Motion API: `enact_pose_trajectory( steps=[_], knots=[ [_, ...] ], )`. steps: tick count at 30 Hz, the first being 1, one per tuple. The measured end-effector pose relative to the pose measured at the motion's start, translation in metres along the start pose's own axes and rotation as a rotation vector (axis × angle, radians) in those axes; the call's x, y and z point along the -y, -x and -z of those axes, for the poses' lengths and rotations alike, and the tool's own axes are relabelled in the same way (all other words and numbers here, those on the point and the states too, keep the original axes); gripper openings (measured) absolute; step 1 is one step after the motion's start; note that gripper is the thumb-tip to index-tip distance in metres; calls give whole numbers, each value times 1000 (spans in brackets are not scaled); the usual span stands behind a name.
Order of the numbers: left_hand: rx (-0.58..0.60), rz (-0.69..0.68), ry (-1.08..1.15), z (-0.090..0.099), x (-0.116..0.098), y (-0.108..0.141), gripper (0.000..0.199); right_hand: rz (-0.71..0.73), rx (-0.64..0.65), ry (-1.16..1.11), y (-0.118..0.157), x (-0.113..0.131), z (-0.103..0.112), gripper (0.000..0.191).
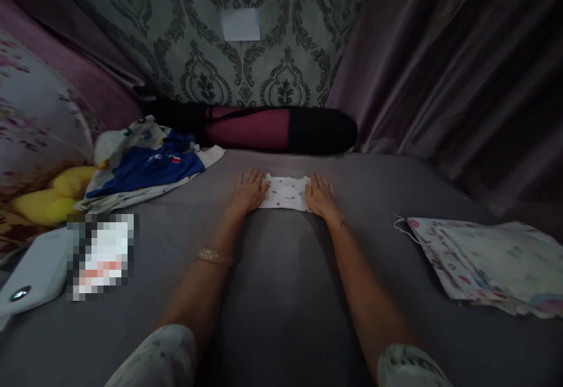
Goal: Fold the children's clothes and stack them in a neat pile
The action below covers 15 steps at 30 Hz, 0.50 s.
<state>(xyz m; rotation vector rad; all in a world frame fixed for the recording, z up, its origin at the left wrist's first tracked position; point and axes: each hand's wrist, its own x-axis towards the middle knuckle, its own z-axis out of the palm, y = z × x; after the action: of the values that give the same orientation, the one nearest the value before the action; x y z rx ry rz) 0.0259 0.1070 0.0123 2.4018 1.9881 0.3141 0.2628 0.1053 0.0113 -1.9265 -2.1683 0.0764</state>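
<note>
A small white printed garment point(288, 193) lies folded flat on the grey sheet point(281, 270), straight ahead of me. My left hand point(251, 192) rests palm down on its left edge, fingers stretched out. On the opposite edge lies my right hand point(322, 194), also flat with its fingers extended. Each hand covers one end of the cloth, so only its middle shows.
Folded printed cloths point(492, 264) are stacked at the right. To the left lie a blue and white garment point(153, 164), a yellow plush toy point(53, 199) and a white device point(37, 270). A black and pink long bag point(250, 129) lines the wall.
</note>
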Motion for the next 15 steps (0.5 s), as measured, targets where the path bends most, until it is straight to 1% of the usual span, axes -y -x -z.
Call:
enact_pose_trajectory(
  steps=[4, 6, 10, 15],
  knots=[
    [123, 44, 8, -5, -2, 2, 65, -6, 61, 9, 2, 2, -7, 61],
    [151, 55, 17, -6, -1, 4, 66, -5, 65, 27, 4, 1, -9, 61],
    [139, 56, 21, -6, 1, 5, 65, -5, 56, 37, 5, -1, -10, 60],
    [122, 45, 26, -7, 2, 4, 63, -9, 75, 23, 4, -1, -7, 60]
  ],
)
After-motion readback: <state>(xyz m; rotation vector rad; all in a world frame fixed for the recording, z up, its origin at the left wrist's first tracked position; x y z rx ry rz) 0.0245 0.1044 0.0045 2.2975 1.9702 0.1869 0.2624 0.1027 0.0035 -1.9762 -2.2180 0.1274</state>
